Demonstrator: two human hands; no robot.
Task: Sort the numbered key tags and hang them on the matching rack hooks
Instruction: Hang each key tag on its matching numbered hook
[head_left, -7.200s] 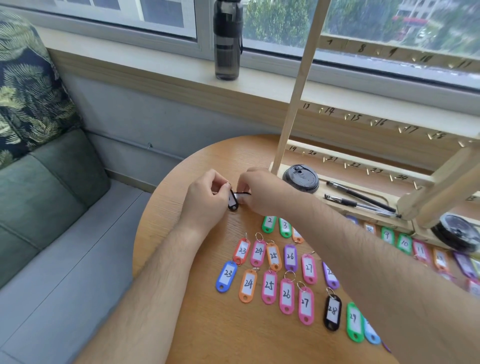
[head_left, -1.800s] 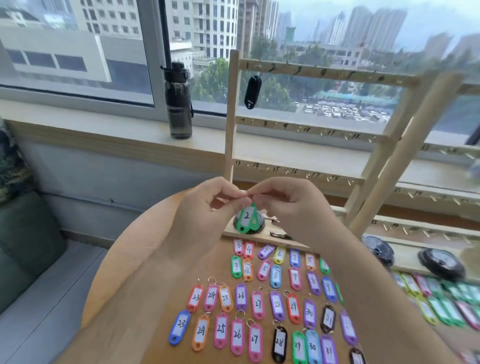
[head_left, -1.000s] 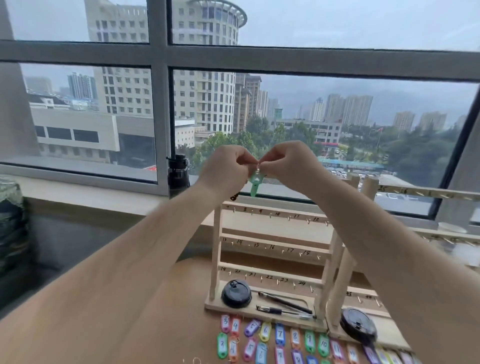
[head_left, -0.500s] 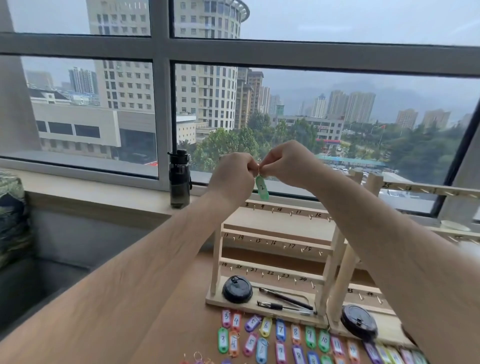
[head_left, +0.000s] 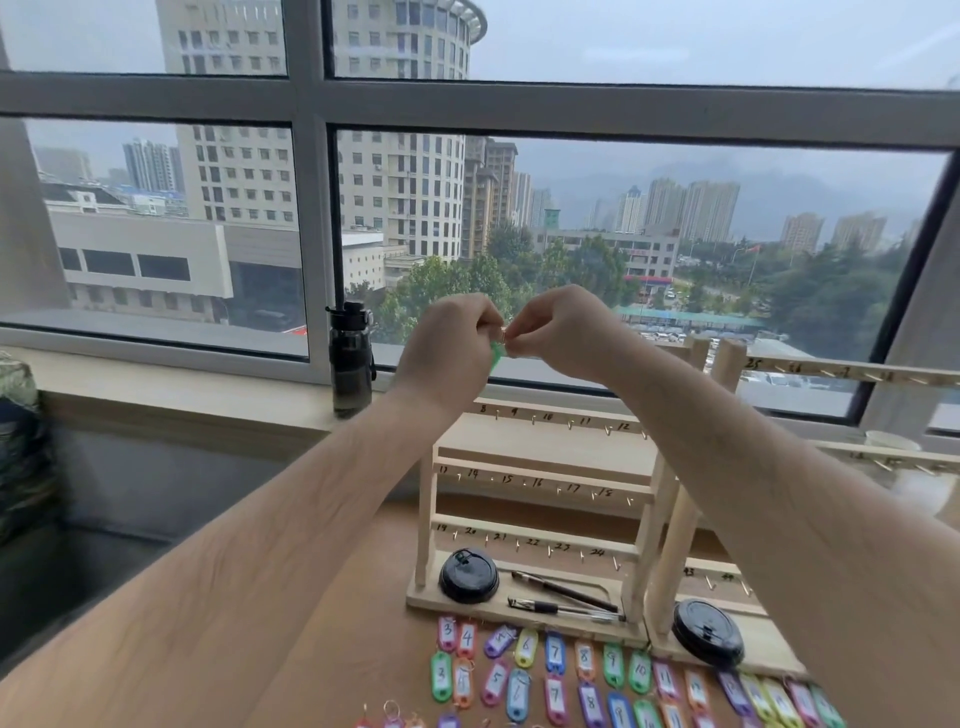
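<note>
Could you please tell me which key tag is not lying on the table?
The green tag, pinched between the left hand and right hand before the window; the others lie in rows on the table.

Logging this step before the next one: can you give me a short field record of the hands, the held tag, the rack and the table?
left hand: raised, pinching the green tag
right hand: raised, pinching the same tag's top
green tag: held up at the rack's top, mostly hidden; hooked or not, cannot tell
rack: visible hooks 8 to 24 bare
table: rows of coloured tags in front of the rack
</note>
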